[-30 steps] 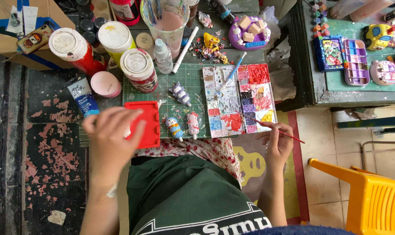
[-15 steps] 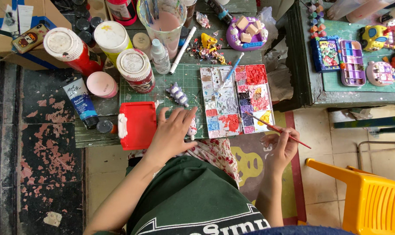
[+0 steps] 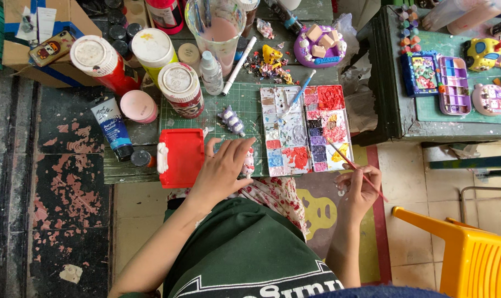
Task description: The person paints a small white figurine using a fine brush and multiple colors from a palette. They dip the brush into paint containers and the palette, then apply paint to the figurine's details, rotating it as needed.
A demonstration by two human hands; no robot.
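Note:
My left hand (image 3: pixel 223 168) lies flat, fingers spread, on the green cutting mat (image 3: pixel 228 102), over small painted figures; one figure (image 3: pixel 249 163) shows beside my fingertips. A red plastic case (image 3: pixel 178 157) rests just left of that hand at the table's front edge. My right hand (image 3: pixel 358 187) holds a thin red-handled paintbrush (image 3: pixel 350 163), its tip at the lower right corner of the paint-smeared palette (image 3: pixel 306 129). Another small painted figure (image 3: pixel 231 120) lies on the mat above my left hand.
Paint jars (image 3: pixel 180 88), a blue paint tube (image 3: pixel 113 126), a cup of pinkish water (image 3: pixel 216 30) and a cardboard box (image 3: pixel 38 41) crowd the back left. A second green table (image 3: pixel 410 124) with paint trays stands right. A yellow plastic chair (image 3: pixel 471 259) is at lower right.
My left hand let go of the red case, now resting on the table edge, and moved right onto the small figures. My right hand with the brush barely moved.

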